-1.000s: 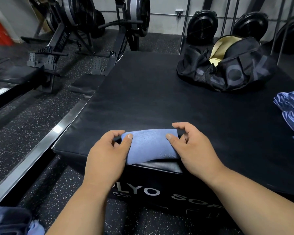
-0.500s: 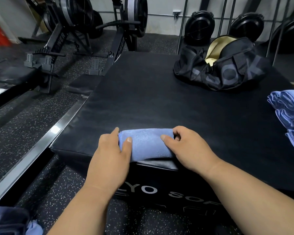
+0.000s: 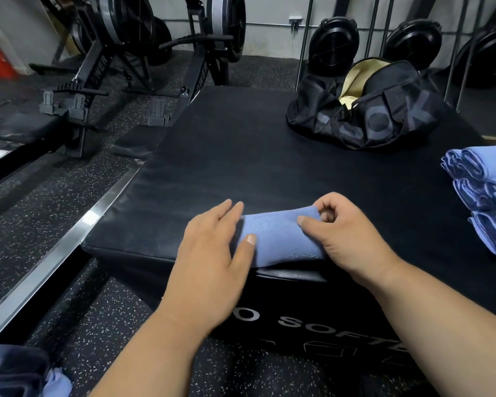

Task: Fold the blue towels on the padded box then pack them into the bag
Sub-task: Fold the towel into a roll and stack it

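A small folded blue towel (image 3: 281,239) lies at the near edge of the black padded box (image 3: 241,156). My left hand (image 3: 212,247) lies flat with straight fingers against the towel's left end, its thumb resting on the cloth. My right hand (image 3: 344,239) pinches the towel's right end between thumb and curled fingers. A black duffel bag (image 3: 384,116) sits open at the box's far right, showing a pale yellow lining. Three folded blue towels (image 3: 487,196) are lined up at the right edge.
Rowing machines (image 3: 121,53) stand on the speckled rubber floor to the left and behind. Black fan wheels (image 3: 334,44) line the back wall. A metal rail (image 3: 55,253) runs along the floor left of the box. Blue cloth (image 3: 55,385) shows at the bottom left.
My left hand has opened from a grip on the towel's left end to lie flat beside it. My right hand has shifted up to pinch the right end. The view moved slightly.
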Demonstrator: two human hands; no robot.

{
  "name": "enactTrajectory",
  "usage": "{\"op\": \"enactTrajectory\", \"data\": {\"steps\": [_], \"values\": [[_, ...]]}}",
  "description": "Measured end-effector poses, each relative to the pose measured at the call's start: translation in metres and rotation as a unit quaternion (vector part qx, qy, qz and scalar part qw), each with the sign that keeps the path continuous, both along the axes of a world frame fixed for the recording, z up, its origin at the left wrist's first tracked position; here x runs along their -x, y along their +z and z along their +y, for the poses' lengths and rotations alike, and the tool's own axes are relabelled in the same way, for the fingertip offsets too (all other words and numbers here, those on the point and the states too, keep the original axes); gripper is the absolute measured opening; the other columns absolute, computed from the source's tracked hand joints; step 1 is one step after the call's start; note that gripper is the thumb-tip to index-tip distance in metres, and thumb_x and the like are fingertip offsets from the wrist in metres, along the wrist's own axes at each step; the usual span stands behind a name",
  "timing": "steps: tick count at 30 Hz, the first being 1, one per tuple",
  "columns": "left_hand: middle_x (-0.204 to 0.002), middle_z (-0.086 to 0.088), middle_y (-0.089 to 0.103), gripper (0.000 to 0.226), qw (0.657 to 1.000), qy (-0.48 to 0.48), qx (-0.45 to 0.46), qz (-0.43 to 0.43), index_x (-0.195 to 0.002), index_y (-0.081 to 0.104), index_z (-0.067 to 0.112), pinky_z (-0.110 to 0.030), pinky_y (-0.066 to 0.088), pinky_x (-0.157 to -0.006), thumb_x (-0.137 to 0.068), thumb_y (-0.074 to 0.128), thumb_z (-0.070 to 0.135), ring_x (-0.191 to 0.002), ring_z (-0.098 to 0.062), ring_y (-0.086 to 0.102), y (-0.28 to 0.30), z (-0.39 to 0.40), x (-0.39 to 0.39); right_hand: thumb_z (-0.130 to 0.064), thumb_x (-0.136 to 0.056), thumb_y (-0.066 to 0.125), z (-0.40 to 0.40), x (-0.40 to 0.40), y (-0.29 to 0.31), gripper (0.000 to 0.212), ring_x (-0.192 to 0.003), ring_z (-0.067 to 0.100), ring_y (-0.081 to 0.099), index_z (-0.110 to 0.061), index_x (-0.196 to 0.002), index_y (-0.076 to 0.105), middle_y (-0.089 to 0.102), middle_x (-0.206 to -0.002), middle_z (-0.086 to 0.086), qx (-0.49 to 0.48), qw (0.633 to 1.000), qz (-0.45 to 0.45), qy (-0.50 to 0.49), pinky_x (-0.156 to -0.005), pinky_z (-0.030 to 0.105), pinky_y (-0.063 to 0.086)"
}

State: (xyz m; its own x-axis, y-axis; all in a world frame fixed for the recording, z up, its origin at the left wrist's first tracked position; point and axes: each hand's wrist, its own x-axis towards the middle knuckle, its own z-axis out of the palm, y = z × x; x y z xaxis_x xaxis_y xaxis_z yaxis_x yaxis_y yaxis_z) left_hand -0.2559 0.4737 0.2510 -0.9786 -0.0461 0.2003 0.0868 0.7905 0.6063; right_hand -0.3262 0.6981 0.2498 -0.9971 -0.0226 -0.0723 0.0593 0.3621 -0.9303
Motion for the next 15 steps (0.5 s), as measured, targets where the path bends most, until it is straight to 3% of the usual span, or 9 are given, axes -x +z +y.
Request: {"op": "enactTrajectory", "data": {"steps": [2,5,8,10,11,13,15], "values": [[-0.169,0.018,0.025,0.064,0.998,-0.042,0.04,0.02,-0.162,0.036,0.035,-0.024,0.01,-0.127,-0.103,0.034,0.06,-0.157,-0.005,0.011,0.002,0.014,-0.002,-0.031,-0.086,0.079,0.011,0.002,0.001,0.017,-0.064,0.01,0.052,-0.028,-0.096,0.066,0.059,-0.072,-0.006,0.012,0.999,-0.034,0.025,-0.067,0.033,0.042],[-0.174,0.019,0.005,0.069,0.99,-0.092,0.107,-0.026,-0.165,0.023,0.04,-0.039,0.004,-0.132,-0.101,0.019,0.067,-0.161,-0.012,-0.006,-0.009,0.032,-0.002,-0.034,-0.089,0.08,0.02,0.001,-0.003,0.022,-0.065,0.002,0.055,-0.038,-0.107,0.068,0.06,-0.077,-0.017,-0.029,0.999,-0.027,0.03,-0.071,0.028,0.044],[-0.174,0.021,-0.007,0.075,0.984,-0.087,0.14,-0.069,-0.166,0.009,0.042,-0.048,0.006,-0.131,-0.097,0.009,0.071,-0.16,-0.015,-0.015,-0.023,0.04,0.001,-0.037,-0.094,0.072,0.019,-0.005,-0.007,0.024,-0.103,-0.001,0.061,-0.043,-0.117,0.071,0.062,-0.117,-0.022,-0.188,0.971,0.149,-0.006,-0.096,0.024,0.048],[-0.173,0.023,-0.008,0.077,0.985,-0.081,0.132,-0.073,-0.166,0.008,0.044,-0.048,0.007,-0.132,-0.095,0.009,0.073,-0.16,-0.014,-0.016,-0.025,0.04,0.003,-0.038,-0.1,0.058,0.013,-0.013,-0.01,0.033,-0.127,0.011,0.053,-0.039,-0.13,0.07,0.056,-0.143,-0.013,-0.259,0.931,0.252,0.046,-0.111,0.029,0.039],[-0.173,0.024,-0.008,0.078,0.986,-0.082,0.127,-0.076,-0.166,0.007,0.045,-0.047,0.006,-0.132,-0.094,0.012,0.075,-0.16,-0.013,-0.017,-0.027,0.038,0.004,-0.04,-0.101,0.05,0.01,-0.016,-0.015,0.041,-0.136,0.016,0.048,-0.036,-0.139,0.065,0.051,-0.153,-0.008,-0.286,0.917,0.263,0.089,-0.116,0.035,0.035],[-0.172,0.026,-0.01,0.079,0.986,-0.087,0.117,-0.079,-0.165,0.006,0.046,-0.045,0.004,-0.132,-0.093,0.018,0.076,-0.159,-0.009,-0.021,-0.028,0.036,0.003,-0.05,-0.104,0.03,0.007,-0.022,-0.024,0.057,-0.154,0.02,0.029,-0.036,-0.157,0.045,0.032,-0.169,-0.006,-0.333,0.902,0.21,0.179,-0.126,0.045,0.025],[-0.169,0.031,-0.014,0.079,0.986,-0.093,0.111,-0.088,-0.165,0.006,0.048,-0.042,-0.001,-0.13,-0.093,0.022,0.077,-0.156,-0.005,-0.024,-0.028,0.033,0.001,-0.055,-0.105,0.016,0.01,-0.022,-0.029,0.062,-0.162,0.019,0.006,-0.039,-0.164,0.024,0.013,-0.174,-0.013,-0.352,0.898,0.138,0.224,-0.131,0.047,0.013]]}}
